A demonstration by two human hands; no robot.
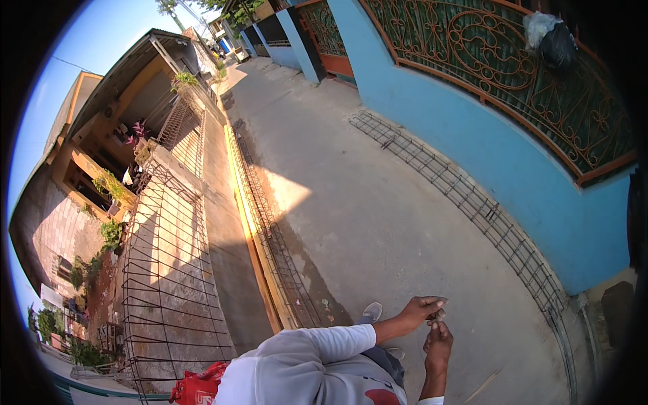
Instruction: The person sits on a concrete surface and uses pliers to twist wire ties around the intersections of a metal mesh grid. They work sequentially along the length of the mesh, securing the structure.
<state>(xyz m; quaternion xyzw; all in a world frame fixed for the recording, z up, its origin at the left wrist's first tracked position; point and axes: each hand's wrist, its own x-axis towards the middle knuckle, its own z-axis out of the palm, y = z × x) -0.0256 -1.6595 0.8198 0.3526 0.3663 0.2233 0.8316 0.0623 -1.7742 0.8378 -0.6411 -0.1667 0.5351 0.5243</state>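
The bare left hand (417,313) and right hand (438,344) pinch fingertips together around a small, greyish, irregular piece (437,316), material unclear. It's probably light; edge grips should suffice.

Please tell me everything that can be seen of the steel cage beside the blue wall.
The steel cage is long, narrow and open, made of dark rods that look like metal: lengthwise bars joined by many crosspieces. It lies on the grey pavement along the foot of the blue wall, appearing curved in this fisheye view. Whether it touches the wall is unclear.
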